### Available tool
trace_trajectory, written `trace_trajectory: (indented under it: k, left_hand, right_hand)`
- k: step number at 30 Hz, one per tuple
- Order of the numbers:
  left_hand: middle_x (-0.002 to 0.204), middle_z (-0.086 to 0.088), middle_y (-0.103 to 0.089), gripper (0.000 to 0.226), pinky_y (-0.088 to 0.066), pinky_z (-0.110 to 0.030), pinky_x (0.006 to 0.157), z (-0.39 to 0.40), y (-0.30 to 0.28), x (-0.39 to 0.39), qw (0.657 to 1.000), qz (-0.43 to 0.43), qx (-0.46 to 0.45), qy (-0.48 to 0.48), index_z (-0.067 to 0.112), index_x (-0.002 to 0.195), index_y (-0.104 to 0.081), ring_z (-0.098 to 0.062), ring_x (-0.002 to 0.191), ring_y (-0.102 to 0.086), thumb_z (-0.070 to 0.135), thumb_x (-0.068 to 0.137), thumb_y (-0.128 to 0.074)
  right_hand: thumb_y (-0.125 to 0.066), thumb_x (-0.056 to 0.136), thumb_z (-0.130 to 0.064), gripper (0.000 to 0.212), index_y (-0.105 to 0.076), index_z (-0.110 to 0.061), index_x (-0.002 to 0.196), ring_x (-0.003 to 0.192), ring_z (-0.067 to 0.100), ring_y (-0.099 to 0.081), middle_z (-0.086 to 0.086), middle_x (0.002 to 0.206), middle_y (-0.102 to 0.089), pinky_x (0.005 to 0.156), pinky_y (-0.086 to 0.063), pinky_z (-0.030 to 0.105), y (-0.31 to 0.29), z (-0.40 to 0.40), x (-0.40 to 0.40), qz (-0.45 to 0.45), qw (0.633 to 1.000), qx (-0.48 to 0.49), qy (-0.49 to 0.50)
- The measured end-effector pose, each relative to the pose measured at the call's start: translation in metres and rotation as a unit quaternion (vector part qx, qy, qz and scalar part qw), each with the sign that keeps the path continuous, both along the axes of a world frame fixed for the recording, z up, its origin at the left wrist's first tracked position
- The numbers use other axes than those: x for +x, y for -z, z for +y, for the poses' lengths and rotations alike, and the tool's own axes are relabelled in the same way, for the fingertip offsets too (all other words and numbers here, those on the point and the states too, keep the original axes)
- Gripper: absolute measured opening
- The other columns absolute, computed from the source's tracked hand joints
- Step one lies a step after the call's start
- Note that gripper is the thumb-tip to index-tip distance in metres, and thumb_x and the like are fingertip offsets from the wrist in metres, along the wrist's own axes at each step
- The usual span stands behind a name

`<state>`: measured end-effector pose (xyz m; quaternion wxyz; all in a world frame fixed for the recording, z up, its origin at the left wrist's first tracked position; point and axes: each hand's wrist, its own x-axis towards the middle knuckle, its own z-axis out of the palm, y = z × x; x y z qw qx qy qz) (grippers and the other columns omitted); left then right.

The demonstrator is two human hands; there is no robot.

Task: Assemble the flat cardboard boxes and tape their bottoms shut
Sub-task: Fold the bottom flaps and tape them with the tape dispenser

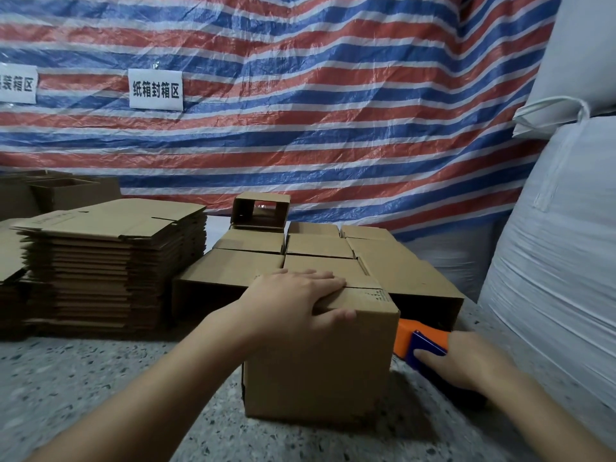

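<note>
The left hand (pixel 293 303) is pressing down on the box (pixel 320 355) standing on the speckled floor (pixel 100 395), its fingers (pixel 320 281) lying straight across the folded flaps and the thumb hooking over the near top edge, so nothing is being gripped, only held flat. The right hand (pixel 466 361) is closing around the orange and blue tape gun (pixel 420 338), which is sitting on the floor just beside the box, on the far side from the left fingers; its fingers are curling over the blue part. Beyond the left fingers, finished boxes (pixel 320 248) are standing packed together, and off to their outer side a stack of flat boxes (pixel 110 261) is waiting.

The flaps seem to be staying shut only under the left palm. If that pressure is eased while the tape gun is being lifted, they are likely to spring open and the seam will gape. The light box could also be sliding on the smooth floor once tape is being dragged across it, leaving a crooked strip
</note>
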<state>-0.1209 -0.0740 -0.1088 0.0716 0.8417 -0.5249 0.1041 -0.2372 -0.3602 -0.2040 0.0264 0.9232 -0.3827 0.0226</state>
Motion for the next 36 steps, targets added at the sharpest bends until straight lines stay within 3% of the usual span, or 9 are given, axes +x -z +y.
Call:
trace_trajectory:
  k: [4,11,14,18,25,28,31,34,36]
  left_hand:
    - [0.158,0.019,-0.027,0.071,-0.03,-0.036,0.111,-0.001,-0.001,0.001,1.0,0.0,0.014,-0.004,0.043,0.151,-0.025,-0.007,0.144,-0.027,0.076,0.089,-0.024]
    - [0.159,0.02,-0.024,0.068,-0.032,-0.038,0.111,-0.002,-0.002,0.002,1.0,-0.004,0.021,0.0,0.044,0.152,-0.022,-0.008,0.145,-0.025,0.073,0.091,-0.028]
    - [0.159,0.02,-0.024,0.068,-0.033,-0.036,0.11,-0.002,-0.001,0.002,1.0,-0.004,0.017,0.0,0.044,0.152,-0.022,-0.008,0.145,-0.025,0.073,0.091,-0.028]
    - [0.159,0.019,-0.022,0.071,-0.032,-0.037,0.11,0.0,-0.002,0.002,1.0,-0.004,0.018,0.003,0.043,0.153,-0.022,-0.008,0.146,-0.024,0.074,0.09,-0.027]
    - [0.155,0.015,-0.035,0.083,-0.033,-0.036,0.104,0.005,-0.002,0.004,0.999,0.038,-0.014,0.005,0.039,0.154,-0.016,-0.011,0.14,-0.033,0.079,0.085,-0.038]
    - [0.139,0.009,-0.052,0.082,-0.036,-0.032,0.093,0.007,-0.005,0.005,0.993,0.111,-0.027,0.0,0.036,0.152,-0.02,-0.016,0.125,-0.048,0.077,0.085,-0.043]
    - [0.131,0.008,-0.057,0.058,-0.044,-0.036,0.101,0.009,-0.01,0.008,0.965,0.247,-0.086,0.003,0.033,0.147,-0.033,-0.013,0.117,-0.054,0.058,0.095,-0.044]
    - [0.134,0.008,-0.057,0.037,-0.043,-0.03,0.104,0.009,-0.011,0.015,0.922,0.349,-0.165,0.003,0.031,0.139,-0.048,-0.006,0.119,-0.054,0.036,0.104,-0.038]
    - [0.12,0.009,-0.065,0.027,-0.048,-0.016,0.087,0.009,-0.011,0.019,0.878,0.413,-0.241,0.005,0.028,0.119,-0.062,0.003,0.104,-0.063,0.028,0.105,-0.039]
  right_hand:
    - [-0.05,0.084,-0.077,0.049,-0.061,-0.03,0.095,0.083,0.009,-0.063,-0.008,0.089,-0.063,0.076,-0.056,0.028,0.012,-0.005,-0.004,-0.045,0.998,0.014,-0.031]
    - [-0.052,0.093,-0.064,0.05,-0.067,-0.019,0.079,0.067,0.017,-0.067,0.002,0.071,-0.069,0.067,-0.055,0.036,-0.03,-0.003,-0.003,-0.157,0.981,0.096,-0.057]
    - [-0.059,0.088,-0.064,0.055,-0.067,-0.014,0.067,0.06,0.02,-0.066,0.004,0.06,-0.068,0.055,-0.045,0.03,-0.089,0.016,-0.003,-0.28,0.949,0.13,-0.07]
    - [-0.061,0.087,-0.064,0.056,-0.07,-0.009,0.079,0.057,0.023,-0.069,0.008,0.066,-0.074,0.056,-0.046,0.029,-0.154,0.05,0.005,-0.39,0.885,0.229,-0.113]
    - [-0.063,0.085,-0.064,0.057,-0.067,-0.009,0.101,0.054,0.017,-0.065,0.008,0.07,-0.069,0.048,-0.055,0.029,-0.205,0.087,0.034,-0.347,0.769,0.493,-0.212]
    - [-0.064,0.085,-0.064,0.058,-0.068,-0.007,0.098,0.048,0.016,-0.063,0.008,0.066,-0.067,0.043,-0.053,0.027,-0.21,0.092,0.044,-0.308,0.769,0.518,-0.211]
    - [-0.071,0.069,-0.069,0.06,-0.077,-0.01,0.078,0.046,0.015,-0.06,0.007,0.063,-0.064,0.041,-0.05,0.025,-0.209,0.095,0.047,-0.253,0.782,0.53,-0.208]
    - [-0.075,0.059,-0.07,0.075,-0.071,-0.007,0.098,0.048,0.017,-0.061,0.01,0.067,-0.066,0.044,-0.052,0.026,-0.204,0.093,0.049,-0.226,0.799,0.525,-0.189]
    - [-0.075,0.059,-0.07,0.078,-0.068,-0.006,0.103,0.05,0.017,-0.061,0.01,0.07,-0.066,0.047,-0.053,0.026,-0.202,0.094,0.049,-0.208,0.808,0.519,-0.184]
